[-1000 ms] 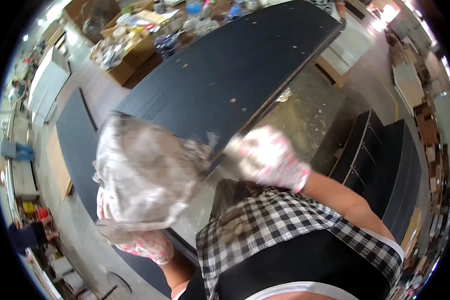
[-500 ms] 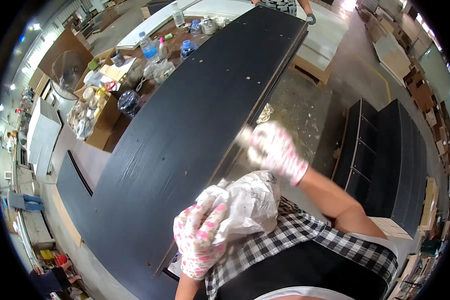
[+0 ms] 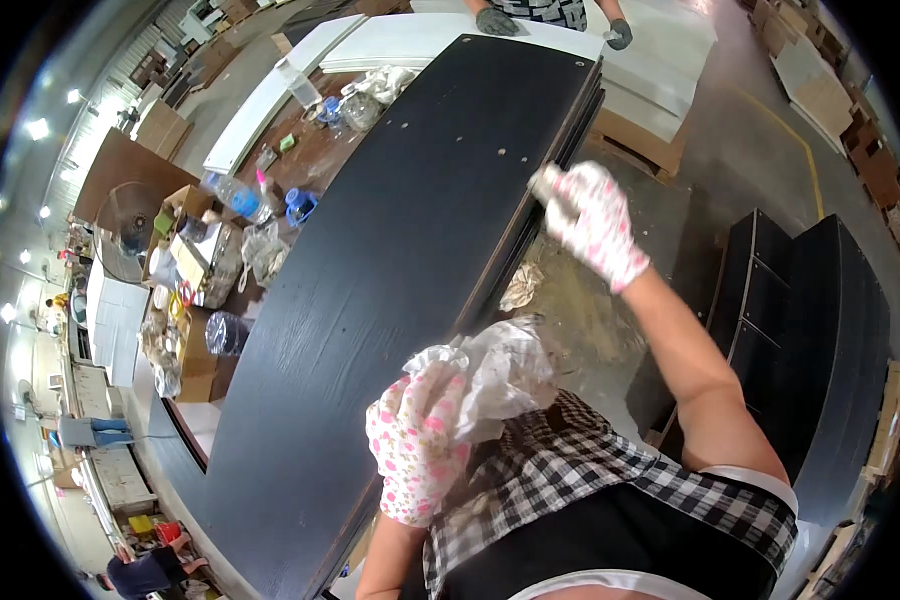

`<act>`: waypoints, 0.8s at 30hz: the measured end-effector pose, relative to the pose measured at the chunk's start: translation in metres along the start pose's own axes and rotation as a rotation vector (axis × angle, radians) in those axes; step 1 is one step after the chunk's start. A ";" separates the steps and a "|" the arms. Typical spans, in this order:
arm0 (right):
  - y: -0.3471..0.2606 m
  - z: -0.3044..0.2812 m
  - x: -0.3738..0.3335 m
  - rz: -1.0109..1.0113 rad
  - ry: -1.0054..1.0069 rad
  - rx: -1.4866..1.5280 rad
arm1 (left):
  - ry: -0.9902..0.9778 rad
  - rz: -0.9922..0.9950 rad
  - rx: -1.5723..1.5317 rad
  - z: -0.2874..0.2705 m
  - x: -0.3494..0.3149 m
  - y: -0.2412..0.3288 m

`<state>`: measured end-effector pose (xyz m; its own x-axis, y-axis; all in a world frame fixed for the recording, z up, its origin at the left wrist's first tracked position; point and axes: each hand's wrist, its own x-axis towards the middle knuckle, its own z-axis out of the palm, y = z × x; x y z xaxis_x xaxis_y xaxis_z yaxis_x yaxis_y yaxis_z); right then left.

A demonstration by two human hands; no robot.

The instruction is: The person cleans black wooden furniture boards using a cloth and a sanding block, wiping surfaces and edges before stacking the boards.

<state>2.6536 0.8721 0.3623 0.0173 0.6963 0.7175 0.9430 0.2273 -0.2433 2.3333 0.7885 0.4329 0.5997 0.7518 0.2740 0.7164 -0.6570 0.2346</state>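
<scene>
Left hand (image 3: 417, 450) and right hand (image 3: 595, 222) both wear white gloves with a pink flower print. Left is closed on a crumpled white sheet (image 3: 510, 365); its thumb is not visible, and paper or plastic cannot be told. Right is curled around a small pale piece (image 3: 546, 184).

Largest item: black board (image 3: 360, 290), lying flat on a stack, running from lower left to upper centre. Its near edge is partly covered by the left hand and sheet; layers beneath are hard to count. Black shelves (image 3: 815, 285) stand to the right, lower part hidden by the right arm. Brown table (image 3: 315, 155) lies beyond the board, partly covered by it. Co-worker at the far end is cut off by the top border; two grey gloves (image 3: 497, 21) show. Cardboard box (image 3: 196, 375): contents jumbled, hard to separate. Crumpled paper (image 3: 522, 286) lies below the board's edge. Pale piece, smallest: at the board's right edge, mostly hidden by fingers; contact unclear.
</scene>
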 end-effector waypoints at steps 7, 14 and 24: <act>0.002 -0.008 -0.004 -0.041 -0.064 0.236 | 0.063 -0.050 -0.015 0.030 0.059 0.004; 0.188 0.005 0.077 0.210 0.094 -0.035 | 0.120 -0.038 -0.048 0.040 0.073 0.003; 0.175 0.013 0.051 0.061 0.048 -0.063 | 0.030 -0.068 -0.159 0.040 0.075 -0.007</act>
<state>2.8148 0.9567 0.3479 0.0895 0.6734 0.7338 0.9586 0.1417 -0.2469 2.3877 0.8516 0.4142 0.5395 0.7942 0.2797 0.6879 -0.6073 0.3975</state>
